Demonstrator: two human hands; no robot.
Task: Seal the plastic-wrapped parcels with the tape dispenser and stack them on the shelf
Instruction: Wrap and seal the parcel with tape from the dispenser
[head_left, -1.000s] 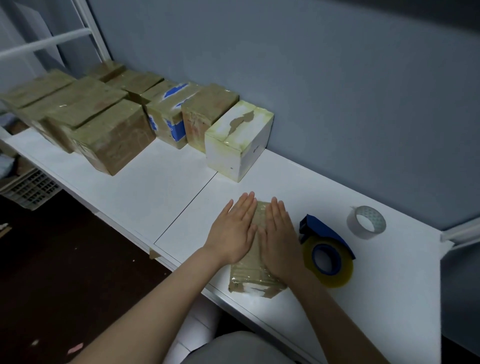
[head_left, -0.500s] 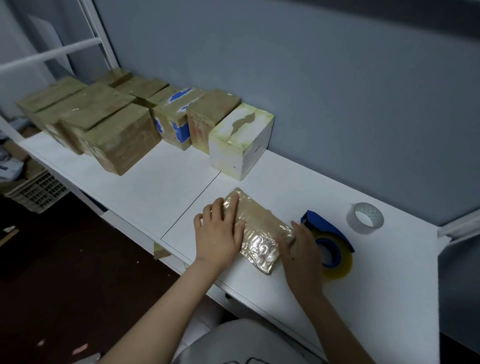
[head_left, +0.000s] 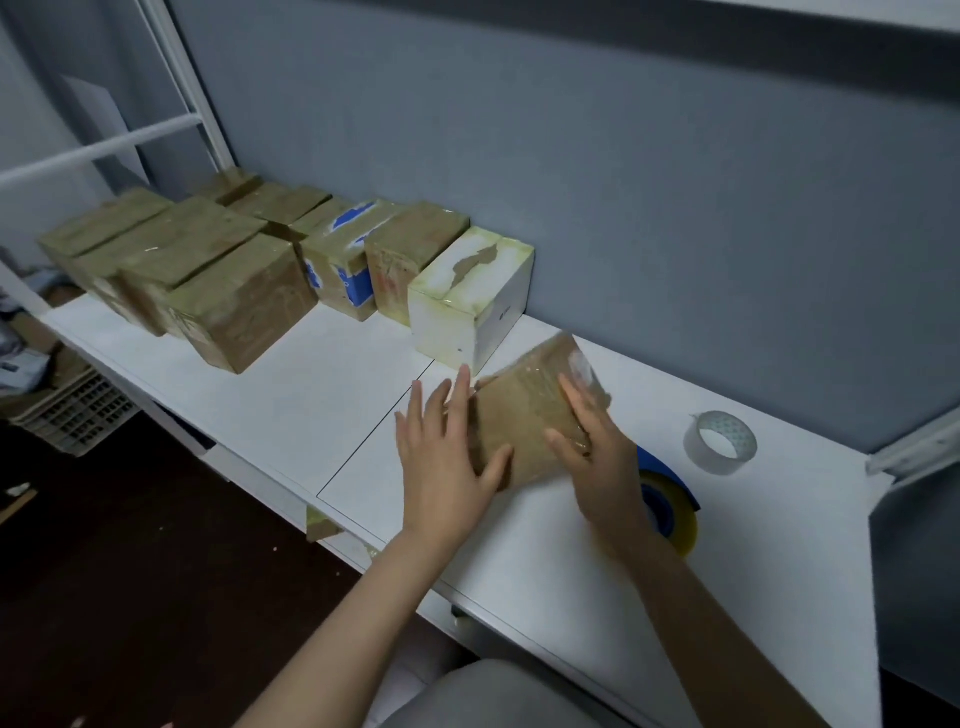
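Running from 9 to 4 o'clock, the white shelf (head_left: 322, 395) carries a row of taped brown boxes (head_left: 239, 306) at 10 o'clock, ending in a white box (head_left: 467, 306). A slatted basket (head_left: 72, 415) sits low at 9 o'clock; its contents cannot be made out. The parcel (head_left: 524, 421) lies near centre, just beside the white box. The left hand (head_left: 441, 467) presses its 9 o'clock side with straight, spread fingers, and the right hand (head_left: 602, 467) lies flat over its 3 o'clock side. The tape dispenser (head_left: 670, 499) sits at 4 o'clock, partly behind the right wrist, and a tape roll (head_left: 719, 441) at 3.

Both arms reach forward, bare. The left hand (head_left: 447, 457) stands edge-up, fingers straight, thumb spread. The right hand (head_left: 597, 457) lies palm down, fingers extended.
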